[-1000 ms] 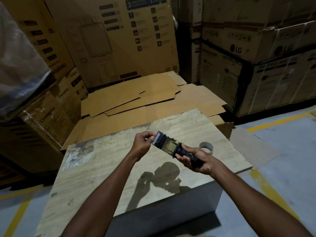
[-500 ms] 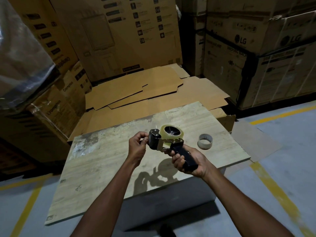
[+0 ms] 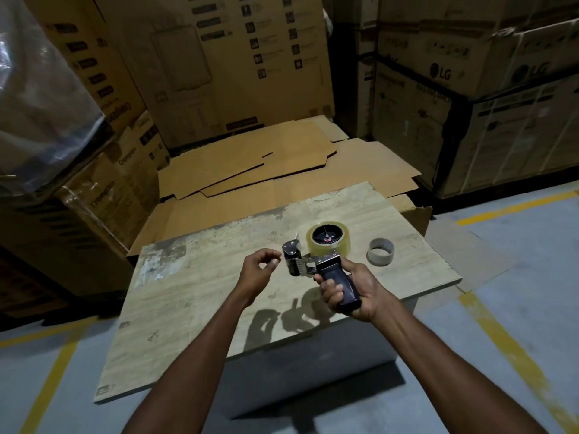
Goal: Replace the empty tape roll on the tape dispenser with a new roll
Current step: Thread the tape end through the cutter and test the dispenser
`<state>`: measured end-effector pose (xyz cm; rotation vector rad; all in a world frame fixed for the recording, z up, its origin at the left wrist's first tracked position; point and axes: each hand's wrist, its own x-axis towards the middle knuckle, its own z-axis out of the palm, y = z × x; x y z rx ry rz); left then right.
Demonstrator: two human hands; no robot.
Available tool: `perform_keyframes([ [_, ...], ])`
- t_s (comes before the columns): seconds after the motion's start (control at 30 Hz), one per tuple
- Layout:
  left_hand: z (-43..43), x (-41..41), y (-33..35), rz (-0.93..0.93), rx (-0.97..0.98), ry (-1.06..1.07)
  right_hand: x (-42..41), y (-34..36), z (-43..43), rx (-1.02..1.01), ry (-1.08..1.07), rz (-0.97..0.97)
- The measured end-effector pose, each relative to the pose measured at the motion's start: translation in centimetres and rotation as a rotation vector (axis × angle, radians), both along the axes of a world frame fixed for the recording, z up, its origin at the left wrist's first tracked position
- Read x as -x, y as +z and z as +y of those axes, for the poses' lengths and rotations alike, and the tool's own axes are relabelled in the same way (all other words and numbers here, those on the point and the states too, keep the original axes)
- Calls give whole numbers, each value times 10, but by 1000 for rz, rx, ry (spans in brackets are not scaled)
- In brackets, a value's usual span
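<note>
My right hand (image 3: 351, 292) wraps fully round the handle of the dispenser (image 3: 300, 265), just right of frame centre, and holds it clear above the table (image 3: 194, 296). The new roll (image 3: 327, 249) already sits on the hub, directly above my grip in the frame. The dispenser's long axis runs from the handle at lower right up and left to the head. My left hand (image 3: 258, 270) hovers just left of that head, apart from it, with fingers loosely curled and nothing in them. It is the nearer hand for threading the tape end, which I judge to be the remaining step. The empty core (image 3: 380, 260) rests on the table, right of the roll.
</note>
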<state>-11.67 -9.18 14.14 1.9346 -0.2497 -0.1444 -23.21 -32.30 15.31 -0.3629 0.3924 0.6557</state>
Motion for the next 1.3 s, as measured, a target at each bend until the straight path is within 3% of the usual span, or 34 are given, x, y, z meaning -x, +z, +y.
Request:
perform_keyframes([
  [0.1, 8, -8, 7, 77, 40, 0, 4, 16, -7, 19, 29, -94],
  [0.33, 5, -20, 23, 47, 205, -300, -4, 38, -9, 93, 32, -89],
  [0.57, 0, -23, 31, -79, 300, -175, -8, 54, -5, 178, -29, -69],
  [0.83, 24, -36, 38, -174, 115, -407, -7, 67, -2, 246, 68, -52],
  [1.1, 43, -44, 63, -190, -20, -636, -2, 53, -17, 119, 223, -146],
  [1.3, 45, -44, 67, -212, -32, -550, -4, 57, -21, 75, 164, -170],
])
